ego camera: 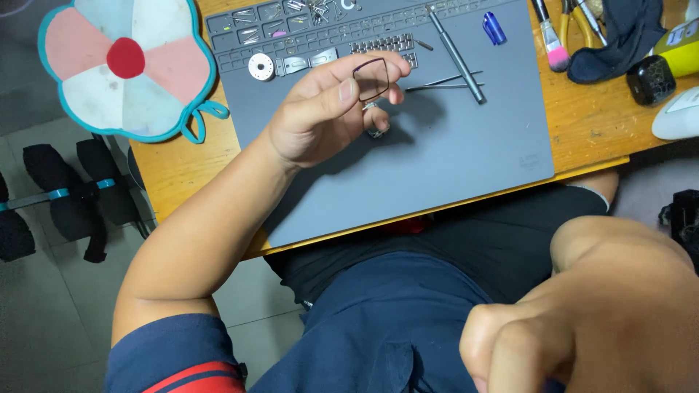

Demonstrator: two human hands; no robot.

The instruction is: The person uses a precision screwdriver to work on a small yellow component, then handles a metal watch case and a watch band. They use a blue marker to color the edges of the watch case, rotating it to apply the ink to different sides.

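Note:
My left hand (324,116) is raised over a grey work mat (466,153), pinching a thin dark rectangular frame (371,78) between thumb and fingertips. Beneath that hand a small metal watch part (376,131) lies on the mat, partly hidden by the fingers. My right hand (582,320) is very close to the camera at the lower right, blurred, with its fingers curled into a fist over my lap; nothing shows in it.
At the mat's far edge lie metal band links (382,45), a round silver piece (261,67), a long metal tool (455,51), tweezers (440,84) and a blue cap (494,28). A brush (551,44), pliers (575,22) and dark cloth (619,36) sit right. A flower-shaped pad (124,65) lies left.

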